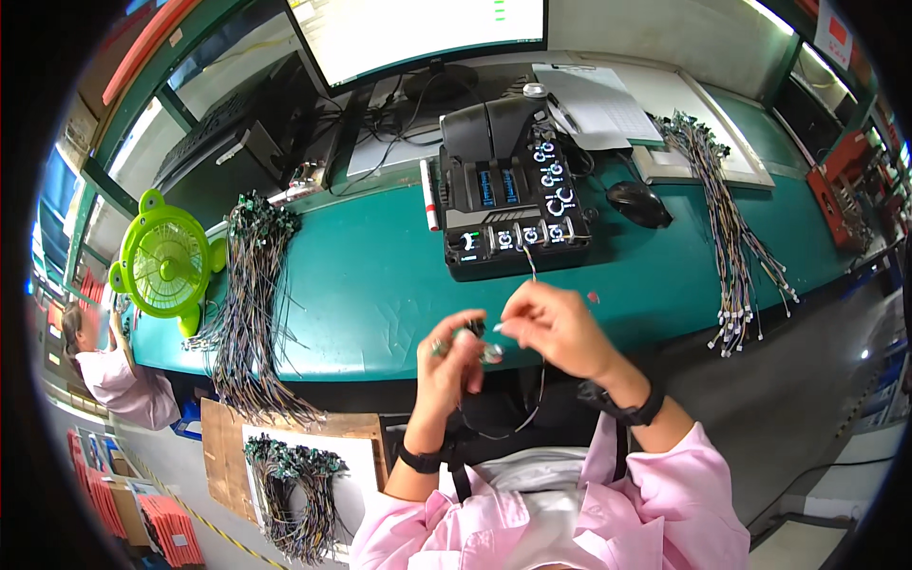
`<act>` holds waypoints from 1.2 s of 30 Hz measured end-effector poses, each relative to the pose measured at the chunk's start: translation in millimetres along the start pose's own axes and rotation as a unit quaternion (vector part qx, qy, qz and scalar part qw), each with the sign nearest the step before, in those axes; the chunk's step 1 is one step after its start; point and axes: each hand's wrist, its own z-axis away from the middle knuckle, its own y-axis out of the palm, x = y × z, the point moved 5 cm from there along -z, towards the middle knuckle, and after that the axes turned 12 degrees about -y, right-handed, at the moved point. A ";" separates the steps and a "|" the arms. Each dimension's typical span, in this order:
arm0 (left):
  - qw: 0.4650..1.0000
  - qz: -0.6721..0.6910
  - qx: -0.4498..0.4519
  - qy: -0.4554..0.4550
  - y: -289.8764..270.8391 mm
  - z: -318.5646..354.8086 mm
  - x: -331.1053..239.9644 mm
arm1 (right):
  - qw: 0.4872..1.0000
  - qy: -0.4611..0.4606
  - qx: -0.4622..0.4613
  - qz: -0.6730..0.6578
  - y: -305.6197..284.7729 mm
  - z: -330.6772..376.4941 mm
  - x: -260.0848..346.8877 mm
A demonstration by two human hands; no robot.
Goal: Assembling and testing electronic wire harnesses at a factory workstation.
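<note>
Over the bench's front edge, my left hand [448, 359] is closed around a small circuit board [475, 327], partly hidden by the fingers and blurred. My right hand [559, 328], just to the right, pinches a small white connector [500, 328] between thumb and fingertips. A thin wire lead [503, 436] hangs in a loop below both hands. Beyond them stands a black test box [518, 209] with lit blue displays and a row of front sockets. A short cable [531, 264] comes out of one socket toward my right hand.
Wire harness bundles lie at the left [252, 294], at the right [722, 228] and on a lower board [294, 484]. A green fan [167, 266], a marker [429, 195], a mouse [638, 204], a clipboard [598, 104] and a monitor [427, 33] surround the box. Another person [119, 380] sits far left.
</note>
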 end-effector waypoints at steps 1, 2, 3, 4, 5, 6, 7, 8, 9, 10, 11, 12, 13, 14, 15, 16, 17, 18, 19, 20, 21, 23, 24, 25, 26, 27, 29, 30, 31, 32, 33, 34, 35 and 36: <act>0.999 0.031 0.021 -0.025 -3.3 -3.8 -0.9 | 1.000 -0.001 -0.005 0.016 -10.5 -6.4 5.4; 0.999 0.034 0.014 -0.024 -14.6 -4.8 0.2 | 1.000 0.001 0.001 0.013 -16.0 -18.5 10.1; 0.996 0.078 0.045 -0.013 -26.0 -7.1 3.2 | 0.993 0.011 0.035 0.116 -21.5 -33.7 14.4; 0.990 0.120 0.074 -0.001 -35.9 -3.5 3.8 | 0.974 0.018 0.070 0.217 -23.3 -49.2 18.2; 0.979 0.163 0.121 0.008 -32.7 -8.2 3.3 | 0.972 0.020 0.066 0.225 -36.4 -63.8 9.9; 0.978 0.165 0.130 0.003 -25.3 -12.9 1.6 | 0.944 -0.069 0.097 0.309 -46.3 -78.9 -2.2; 0.981 0.176 0.078 0.037 -21.3 -17.7 -4.1 | 0.899 -0.156 0.129 0.388 -53.4 -89.0 -11.1; 0.980 0.186 0.019 0.072 -21.7 -21.6 -9.6 | 0.899 -0.153 0.130 0.389 -58.0 -101.6 -20.8; 0.974 0.195 -0.043 0.108 -27.3 -19.9 -14.0 | 0.879 -0.118 0.181 0.424 -52.1 -112.5 -33.0; 0.974 0.197 -0.045 0.106 -34.5 -23.4 -12.2 | 0.854 -0.084 0.232 0.457 -45.4 -118.4 -44.7; 0.966 0.240 0.058 0.070 -38.5 -29.7 -5.2 | 0.854 -0.085 0.238 0.455 -36.8 -122.0 -50.3; 0.946 0.280 0.161 0.033 -39.9 -33.4 -1.0 | 0.842 -0.079 0.254 0.470 -27.6 -123.6 -56.7; 0.912 0.315 0.263 -0.002 -38.2 -32.5 2.5 | 0.829 -0.074 0.269 0.485 -20.0 -124.4 -61.6; 0.912 0.317 0.262 0.003 -37.3 -34.8 1.0 | 0.814 -0.070 0.283 0.502 -16.0 -127.7 -64.2; 0.960 0.200 0.196 0.020 -35.5 -38.7 2.0 | 0.813 -0.073 0.286 0.502 -15.5 -131.2 -63.0; 0.988 0.078 0.124 0.037 -34.8 -41.7 1.7 | 0.800 -0.061 0.298 0.518 -14.7 -134.5 -62.0; 0.996 -0.046 0.049 0.052 -35.4 -43.7 -0.7 | 0.786 -0.050 0.309 0.532 -14.1 -137.9 -60.4; 0.996 -0.046 0.046 0.057 -33.2 -44.5 -4.7 | 0.773 -0.038 0.320 0.547 -12.7 -141.8 -60.1; 0.967 -0.212 0.004 0.144 -27.3 -44.0 -16.7 | 0.772 -0.043 0.317 0.549 -13.1 -152.1 -58.5; 0.901 -0.369 -0.040 0.225 -19.6 -42.0 -27.1 | 0.773 -0.112 0.258 0.568 -13.5 -172.1 -49.0; 0.803 -0.510 -0.078 0.299 -8.0 -41.8 -32.1 | 0.767 -0.176 0.196 0.586 -18.5 -189.4 -40.1; 0.788 -0.541 -0.078 0.282 4.3 -41.6 -31.4 | 0.781 -0.122 0.191 0.582 -22.4 -219.4 -48.4; 0.774 -0.571 -0.081 0.261 8.9 -42.7 -28.9 | 0.780 -0.122 0.188 0.584 -22.5 -233.1 -50.4; 0.758 -0.600 -0.084 0.240 13.3 -44.8 -26.3 | 0.771 -0.028 0.222 0.596 -26.4 -244.3 -61.3; 0.756 -0.602 -0.089 0.240 12.5 -44.6 -26.9 | 0.757 0.059 0.259 0.597 -23.3 -249.0 -68.5; 0.753 -0.604 -0.090 0.245 12.2 -45.5 -27.4 | 0.759 0.055 0.260 0.595 -20.8 -251.4 -66.4; 0.747 -0.606 -0.089 0.258 12.7 -46.3 -27.6 | 0.763 0.073 0.260 0.587 -20.9 -252.7 -61.4; 0.747 -0.606 -0.090 0.258 14.7 -45.3 -26.4 | 0.765 0.084 0.260 0.583 -22.0 -251.7 -58.0; 0.745 -0.608 -0.097 0.258 15.2 -44.1 -25.5 | 0.764 0.053 0.245 0.594 -19.9 -245.0 -51.8; 0.743 -0.609 -0.110 0.255 12.6 -43.4 -24.9 | 0.763 0.018 0.234 0.602 -9.0 -231.0 -39.6; 0.742 -0.609 -0.123 0.253 8.0 -42.0 -24.9 | 0.763 0.024 0.254 0.594 1.7 -212.8 -30.5; 0.743 -0.606 -0.121 0.257 7.2 -41.0 -23.0 | 0.760 0.036 0.268 0.591 9.4 -185.3 -13.9; 0.741 -0.606 -0.124 0.262 8.5 -40.3 -22.1 | 0.731 -0.075 0.203 0.648 12.4 -160.5 -12.1; 0.739 -0.606 -0.123 0.267 10.3 -41.4 -20.3 | 0.685 -0.182 0.134 0.693 14.8 -141.5 -6.9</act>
